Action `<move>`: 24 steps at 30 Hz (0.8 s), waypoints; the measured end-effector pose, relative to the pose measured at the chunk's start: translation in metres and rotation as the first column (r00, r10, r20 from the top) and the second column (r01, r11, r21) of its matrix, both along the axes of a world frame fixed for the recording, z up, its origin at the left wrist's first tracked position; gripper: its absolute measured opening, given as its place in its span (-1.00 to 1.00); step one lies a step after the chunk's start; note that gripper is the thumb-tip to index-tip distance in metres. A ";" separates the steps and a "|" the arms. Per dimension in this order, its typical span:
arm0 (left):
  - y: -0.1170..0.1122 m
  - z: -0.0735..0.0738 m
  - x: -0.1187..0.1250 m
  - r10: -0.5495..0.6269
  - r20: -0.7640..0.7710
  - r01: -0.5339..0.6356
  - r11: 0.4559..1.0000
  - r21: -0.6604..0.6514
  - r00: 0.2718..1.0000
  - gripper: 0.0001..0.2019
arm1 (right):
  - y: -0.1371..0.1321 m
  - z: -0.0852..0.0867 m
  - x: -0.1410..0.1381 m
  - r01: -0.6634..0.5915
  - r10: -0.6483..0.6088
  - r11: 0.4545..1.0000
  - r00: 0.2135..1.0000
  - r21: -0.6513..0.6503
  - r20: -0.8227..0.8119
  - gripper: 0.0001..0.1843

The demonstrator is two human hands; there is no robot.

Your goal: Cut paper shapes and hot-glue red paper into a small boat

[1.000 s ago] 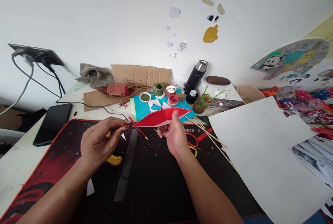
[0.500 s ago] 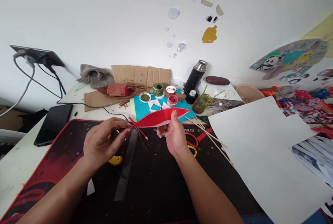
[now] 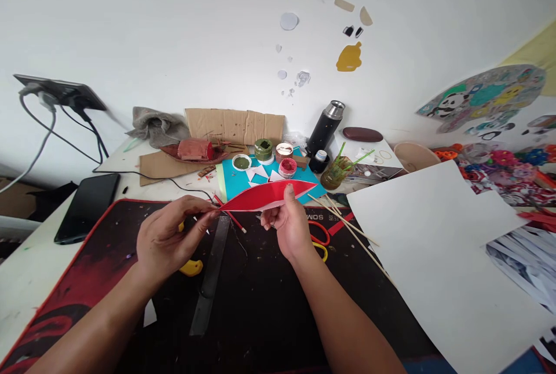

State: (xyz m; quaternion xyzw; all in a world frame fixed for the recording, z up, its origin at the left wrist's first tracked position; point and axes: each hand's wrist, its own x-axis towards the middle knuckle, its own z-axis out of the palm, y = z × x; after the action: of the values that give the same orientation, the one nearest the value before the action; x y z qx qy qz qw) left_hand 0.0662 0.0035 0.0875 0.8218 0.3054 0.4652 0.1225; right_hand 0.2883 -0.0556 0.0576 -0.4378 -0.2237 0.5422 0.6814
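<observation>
Creasing could be caused by hard squeezing: above the twelve-o'clock end of the mat (image 3: 269,304), the red paper (image 3: 252,195) is pinched at its nine-o'clock tip by the left hand (image 3: 165,238), its three-o'clock half clasped by the half-curled right hand (image 3: 293,229).

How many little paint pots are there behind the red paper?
3: a green pot, a white-topped pot to its right, and a red pot nearest the red paper. The shallow dish of green isn't counted; the red paper might hide more.
</observation>
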 end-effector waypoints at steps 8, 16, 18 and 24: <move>-0.001 0.000 0.000 0.029 -0.008 -0.030 0.999 -0.019 1.000 -0.93 | 0.000 -0.002 0.000 0.000 0.000 1.000 1.000 0.013 0.010 -0.24; 0.000 -0.004 0.000 0.022 0.004 -0.022 0.999 -0.032 1.000 -0.93 | -0.001 0.000 0.000 -0.008 0.008 1.000 1.000 0.005 0.027 -0.23; -0.001 -0.004 -0.001 0.013 0.013 -0.013 0.999 -0.043 1.000 -0.93 | 0.000 -0.001 0.000 -0.006 0.006 1.000 1.000 0.001 0.026 -0.23; 0.000 -0.008 -0.006 -0.008 0.035 0.012 0.993 -0.119 0.999 -0.92 | 0.001 -0.002 0.000 -0.007 0.007 1.000 1.000 -0.004 0.030 -0.19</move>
State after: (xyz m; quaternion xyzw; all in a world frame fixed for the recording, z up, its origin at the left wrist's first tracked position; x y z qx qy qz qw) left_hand 0.0604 0.0030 0.0799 0.8063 0.3262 0.4597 0.1791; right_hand 0.2882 -0.0550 0.0557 -0.4467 -0.2344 0.5383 0.6751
